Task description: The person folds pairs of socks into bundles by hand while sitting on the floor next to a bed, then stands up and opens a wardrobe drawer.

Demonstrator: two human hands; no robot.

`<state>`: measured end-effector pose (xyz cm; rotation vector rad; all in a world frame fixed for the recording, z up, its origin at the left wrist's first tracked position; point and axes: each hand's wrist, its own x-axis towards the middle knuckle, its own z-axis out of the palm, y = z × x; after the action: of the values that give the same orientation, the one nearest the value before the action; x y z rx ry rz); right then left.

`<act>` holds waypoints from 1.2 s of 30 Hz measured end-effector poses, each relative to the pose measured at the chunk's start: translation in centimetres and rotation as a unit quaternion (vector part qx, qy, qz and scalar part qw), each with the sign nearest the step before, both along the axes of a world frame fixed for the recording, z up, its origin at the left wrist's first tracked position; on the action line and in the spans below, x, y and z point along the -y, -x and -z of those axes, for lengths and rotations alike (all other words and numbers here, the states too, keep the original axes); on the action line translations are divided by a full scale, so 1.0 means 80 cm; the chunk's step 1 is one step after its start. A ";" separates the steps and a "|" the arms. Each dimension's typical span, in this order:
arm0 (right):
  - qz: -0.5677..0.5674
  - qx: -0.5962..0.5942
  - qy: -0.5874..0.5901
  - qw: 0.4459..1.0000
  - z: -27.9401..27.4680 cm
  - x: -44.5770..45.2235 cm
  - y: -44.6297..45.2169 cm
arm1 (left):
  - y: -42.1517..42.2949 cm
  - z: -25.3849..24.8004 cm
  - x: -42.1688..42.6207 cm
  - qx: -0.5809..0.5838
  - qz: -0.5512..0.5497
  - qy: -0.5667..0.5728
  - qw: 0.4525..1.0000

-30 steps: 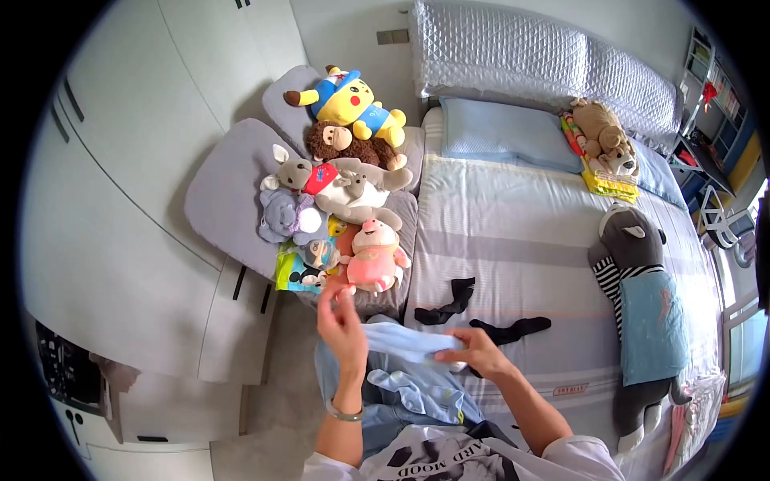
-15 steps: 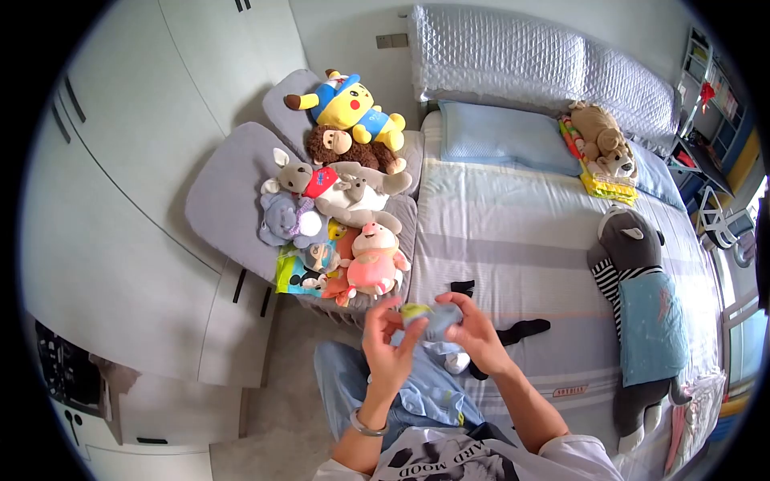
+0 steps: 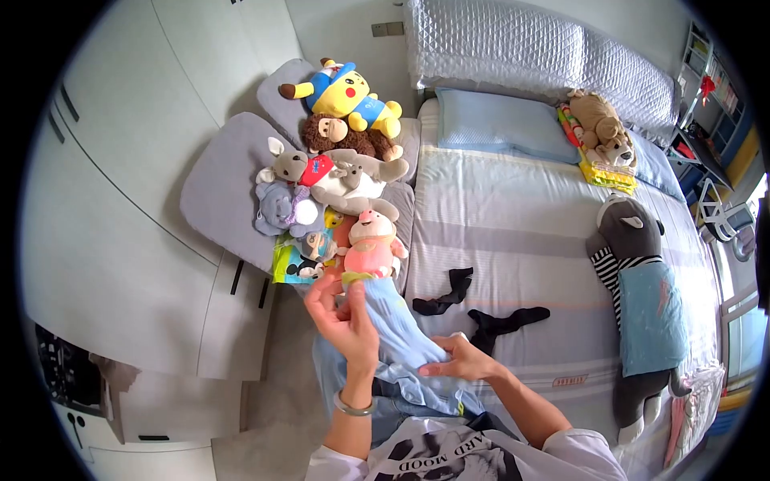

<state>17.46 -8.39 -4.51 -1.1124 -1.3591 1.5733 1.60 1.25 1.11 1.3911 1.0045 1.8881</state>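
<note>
A light blue sock-like cloth (image 3: pixel 395 321) with a yellow-green edge is stretched between my two hands above my lap. My left hand (image 3: pixel 345 321) pinches its upper end near the yellow-green part, beside the pink pig toy (image 3: pixel 371 245). The lower right end is gripped by my right hand (image 3: pixel 461 358), thumb against fingers. Another light blue patterned cloth (image 3: pixel 429 394) lies on my jeans (image 3: pixel 329 365). Two black socks rest on the bed to the right of my hands, one bent (image 3: pixel 449 293) and one longer (image 3: pixel 505 322).
Plush toys, among them a yellow one (image 3: pixel 341 92) and a kangaroo (image 3: pixel 353 180), sit on the grey seat (image 3: pixel 220 184) at the left. On the bed (image 3: pixel 497 232) lie a pillow (image 3: pixel 497 120), a plush dog (image 3: pixel 597 128) and a big grey plush (image 3: pixel 650 321).
The bunched blue cloth is now stretched out long. My left hand has moved left and up, my right hand slightly down. The bent black sock shows fully again.
</note>
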 end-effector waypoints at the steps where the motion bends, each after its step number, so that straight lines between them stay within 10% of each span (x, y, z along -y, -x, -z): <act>1: -0.008 0.041 0.005 0.999 0.017 0.001 -0.010 | 0.008 0.005 -0.007 -0.011 -0.019 -0.024 0.999; 14: 0.118 -0.372 0.193 0.900 0.089 0.025 -0.053 | 0.066 0.020 -0.009 0.035 -0.137 0.007 0.990; 18: 0.077 -0.062 0.150 0.984 0.084 0.038 -0.050 | 0.060 0.032 0.004 -0.052 -0.026 0.043 0.997; 20: -0.079 0.205 -0.215 0.952 0.079 0.057 -0.049 | 0.065 0.036 0.011 -0.083 0.014 0.064 0.994; 21: -0.135 0.294 -0.161 0.933 0.095 0.076 -0.053 | 0.067 0.037 0.013 -0.084 0.012 0.069 0.994; 26: -0.076 0.334 -0.285 0.895 0.100 0.078 -0.048 | 0.071 0.037 0.017 -0.170 0.000 0.071 0.983; 31: 0.133 0.000 0.009 0.991 0.087 0.063 -0.047 | 0.070 0.031 0.019 -0.060 0.077 0.145 0.985; 34: 0.228 -0.400 0.132 0.878 0.057 0.048 -0.056 | 0.059 0.029 0.020 -0.019 0.068 0.145 0.987; 36: 0.310 -0.419 0.153 0.840 -0.003 0.036 -0.049 | 0.052 0.023 0.027 0.023 0.096 0.206 0.974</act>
<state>21.42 -11.25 -4.26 -0.7475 -0.1305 1.4977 -2.59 -0.90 -0.71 1.1487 1.1185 1.4614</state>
